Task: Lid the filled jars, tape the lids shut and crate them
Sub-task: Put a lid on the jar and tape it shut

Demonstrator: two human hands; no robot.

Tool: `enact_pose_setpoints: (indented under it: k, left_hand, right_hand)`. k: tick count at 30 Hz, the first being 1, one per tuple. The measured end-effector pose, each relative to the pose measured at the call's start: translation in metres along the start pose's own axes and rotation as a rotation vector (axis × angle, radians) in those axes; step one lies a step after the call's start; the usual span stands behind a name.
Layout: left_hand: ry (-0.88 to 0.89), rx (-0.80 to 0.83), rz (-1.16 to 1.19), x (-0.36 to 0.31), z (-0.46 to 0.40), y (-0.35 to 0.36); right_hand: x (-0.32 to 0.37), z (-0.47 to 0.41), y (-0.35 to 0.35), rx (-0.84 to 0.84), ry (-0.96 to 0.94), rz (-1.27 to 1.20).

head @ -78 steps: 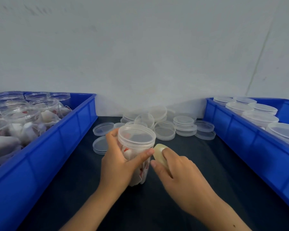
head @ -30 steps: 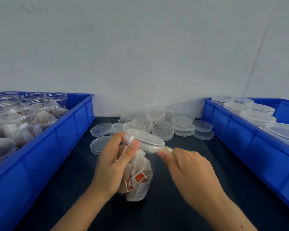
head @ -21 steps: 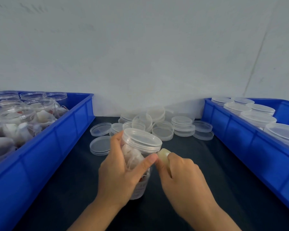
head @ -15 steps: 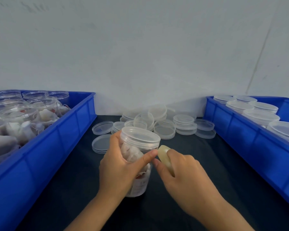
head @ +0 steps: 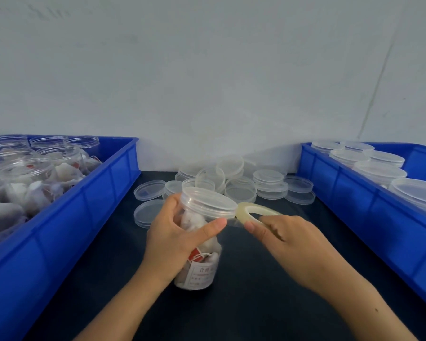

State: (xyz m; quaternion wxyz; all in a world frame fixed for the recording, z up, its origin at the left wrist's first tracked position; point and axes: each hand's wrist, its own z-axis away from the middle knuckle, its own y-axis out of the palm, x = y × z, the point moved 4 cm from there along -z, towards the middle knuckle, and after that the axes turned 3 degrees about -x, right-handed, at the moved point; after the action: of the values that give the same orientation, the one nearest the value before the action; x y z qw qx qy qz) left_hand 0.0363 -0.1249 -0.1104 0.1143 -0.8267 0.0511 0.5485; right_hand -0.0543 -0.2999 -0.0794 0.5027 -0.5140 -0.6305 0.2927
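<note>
Here, jar (head: 199, 244) inside left grip (head: 180, 238).

1. At centre frame, the left hand (head: 175, 232) grips a clear jar (head: 199, 264), tilted and capped with a lid (head: 208, 201).
2. The right hand (head: 293, 244) holds a tape roll (head: 252, 211) touching the lid's rim.
3. A blue crate (head: 67, 217) of open filled jars sits at left.
4. A second blue crate (head: 369, 212) at right holds lidded jars.
5. Loose lids (head: 241, 183) are heaped on the dark table (head: 244, 303) behind.
</note>
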Motion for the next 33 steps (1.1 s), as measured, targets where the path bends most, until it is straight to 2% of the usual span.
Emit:
enact_pose_setpoints:
  k: [5, 16, 29, 33]
  left_hand:
    - [-0.005, 0.11, 0.089, 0.0, -0.001, -0.001]
    - [-0.044, 0.189, 0.202, 0.002, 0.001, 0.002]
    - [0.061, 0.147, 0.053, -0.01, 0.01, 0.0]
    - [0.08, 0.035, -0.098, -0.012, 0.013, 0.001]
  right_hand:
    - [-0.002, -0.003, 0.002, 0.039, 0.024, -0.007]
    - [0.009, -0.002, 0.006, -0.085, -0.082, 0.051]
    - [0.01, 0.001, 0.012, -0.188, -0.071, 0.11]
    - [0.016, 0.003, 0.015, -0.18, -0.052, 0.107]
